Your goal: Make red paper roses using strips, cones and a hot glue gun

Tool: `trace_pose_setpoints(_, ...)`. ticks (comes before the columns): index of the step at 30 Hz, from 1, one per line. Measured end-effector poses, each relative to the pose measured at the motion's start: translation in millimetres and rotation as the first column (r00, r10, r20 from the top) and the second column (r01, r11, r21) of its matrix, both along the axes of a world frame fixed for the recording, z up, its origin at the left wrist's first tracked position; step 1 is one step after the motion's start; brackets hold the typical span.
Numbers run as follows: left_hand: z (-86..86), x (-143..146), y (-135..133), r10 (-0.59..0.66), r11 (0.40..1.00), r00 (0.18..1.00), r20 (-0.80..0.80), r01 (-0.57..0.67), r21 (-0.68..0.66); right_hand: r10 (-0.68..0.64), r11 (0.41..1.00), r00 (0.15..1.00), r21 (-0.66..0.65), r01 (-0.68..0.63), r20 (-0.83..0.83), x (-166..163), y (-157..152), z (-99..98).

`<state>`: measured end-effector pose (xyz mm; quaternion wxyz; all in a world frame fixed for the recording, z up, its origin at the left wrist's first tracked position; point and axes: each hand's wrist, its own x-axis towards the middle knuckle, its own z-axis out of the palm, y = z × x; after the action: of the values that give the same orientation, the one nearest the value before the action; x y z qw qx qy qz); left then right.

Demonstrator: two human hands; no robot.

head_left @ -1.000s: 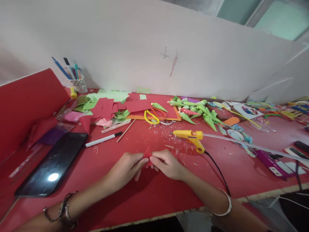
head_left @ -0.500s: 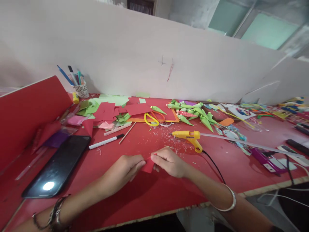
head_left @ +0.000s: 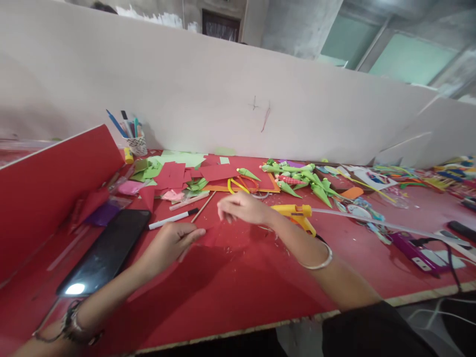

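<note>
A: Put 12 at the far wall and the red paper at the dial's centre. Who has it?

B: The left hand. Thumb and forefinger pinch it by its near-left edge, just above the worktop. Red on red, its outline is hard to read.

A: Why so near the edge?

B: I'd guess to leave most of the sheet uncovered and uncreased.

A: And the right hand?

B: At 2 o'clock, apart from the paper, fingers curled downward. They blur, so I can't tell whether they grip anything.

A: What's near it?

B: The yellow glue gun, between 2 and 3, lying partly behind that wrist. A long glue stick runs out of its back towards 3, perhaps turned that way so its length keeps off the middle.

A: The left side?

B: A white marker lies near 10, with a thin wooden stick at 11. The phone lies flat at 9, probably set aside there from the handwork.

A: And the green paper cones?

B: Heaped farther off at 2, likely pushed back so sleeves won't crush them.
</note>
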<state>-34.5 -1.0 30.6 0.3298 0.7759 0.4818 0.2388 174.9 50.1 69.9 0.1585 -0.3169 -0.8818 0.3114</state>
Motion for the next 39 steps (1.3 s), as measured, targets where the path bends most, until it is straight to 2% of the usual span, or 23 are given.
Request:
trace_pose_setpoints(1, -2.9, -3, 3, 0.004, 1.0, 1.0, -0.031, -0.004, -0.008, -0.064, 0.988, 0.995, 0.142, 0.054, 0.073, -5, 12, -0.4)
trace_pose_setpoints(2, -5.9, -5, 7, -0.018, 0.999, 0.998, -0.052, 0.017, -0.03, -0.177, 0.942, 0.972, 0.313, 0.122, 0.154, -10, 24, -1.9)
trace_pose_setpoints(3, -8.9, -7, 11, -0.051, 0.997, 0.996, -0.067, 0.046, -0.063, -0.244, 0.911, 0.955, 0.378, 0.166, 0.171, -15, 36, -4.6)
trace_pose_setpoints(6, -16.3, -10, 19, -0.139, 0.976, 0.987, -0.086, 0.122, -0.18, -0.387, 0.835, 0.896, 0.493, 0.242, 0.216, -32, 70, -19.6)
trace_pose_setpoints(8, -19.4, -10, 22, -0.153, 0.968, 0.985, -0.08, 0.133, -0.211, -0.471, 0.786, 0.846, 0.554, 0.274, 0.249, -41, 87, -32.7)
trace_pose_setpoints(11, -22.1, -11, 26, -0.146, 0.972, 0.986, -0.076, 0.129, -0.195, -0.549, 0.74, 0.781, 0.608, 0.288, 0.299, -49, 105, -49.1)
trace_pose_setpoints(14, -22.8, -13, 30, -0.127, 0.983, 0.984, -0.124, 0.108, -0.149, -0.58, 0.712, 0.749, 0.647, 0.274, 0.321, -52, 115, -54.4)
trace_pose_setpoints(16, -21.5, -16, 33, -0.081, 0.993, 0.979, -0.185, 0.064, -0.098, -0.596, 0.691, 0.738, 0.669, 0.273, 0.316, -50, 117, -50.8)
trace_pose_setpoints(19, -16.6, -19, 34, 0.051, 0.998, 0.951, -0.305, -0.038, 0.048, -0.62, 0.652, 0.735, 0.703, 0.285, 0.276, -46, 112, -36.7)
trace_pose_setpoints(24, -10.1, -20, 26, 0.235, 0.962, 0.847, -0.477, -0.131, 0.241, -0.575, 0.604, 0.795, 0.756, 0.253, 0.194, -32, 71, -7.0)
trace_pose_setpoints(27, -9.4, -20, 21, 0.286, 0.94, 0.814, -0.506, -0.138, 0.311, -0.487, 0.619, 0.849, 0.767, 0.169, 0.205, -13, 32, 1.1)
trace_pose_setpoints(29, -7.9, -19, 18, 0.288, 0.927, 0.83, -0.478, -0.118, 0.355, -0.31, 0.63, 0.933, 0.775, 0.056, 0.184, 5, 7, -1.7)
trace_pose_setpoints(31, -4.2, -17, 15, 0.281, 0.917, 0.858, -0.43, -0.108, 0.384, -0.143, 0.693, 0.981, 0.721, 0.007, 0.128, 24, -17, -10.7)
trace_pose_setpoints(33, 1.0, -13, 11, 0.264, 0.92, 0.881, -0.392, -0.108, 0.378, -0.063, 0.77, 0.995, 0.638, 0.002, 0.072, 41, -38, -23.0)
trace_pose_setpoints(35, 5.1, -6, 8, 0.169, 0.932, 0.906, -0.387, -0.02, 0.361, -0.041, 0.83, 0.994, 0.557, -0.022, 0.1, 55, -55, -35.0)
trace_pose_setpoints(36, 5.9, -1, 6, 0.082, 0.931, 0.917, -0.39, 0.069, 0.359, -0.021, 0.859, 0.99, 0.51, -0.055, 0.142, 61, -62, -40.0)
trace_pose_setpoints(39, 0.9, 14, 4, -0.173, 0.885, 0.887, -0.429, 0.331, 0.328, 0.019, 0.945, 0.973, 0.314, -0.092, 0.228, 76, -77, -50.1)
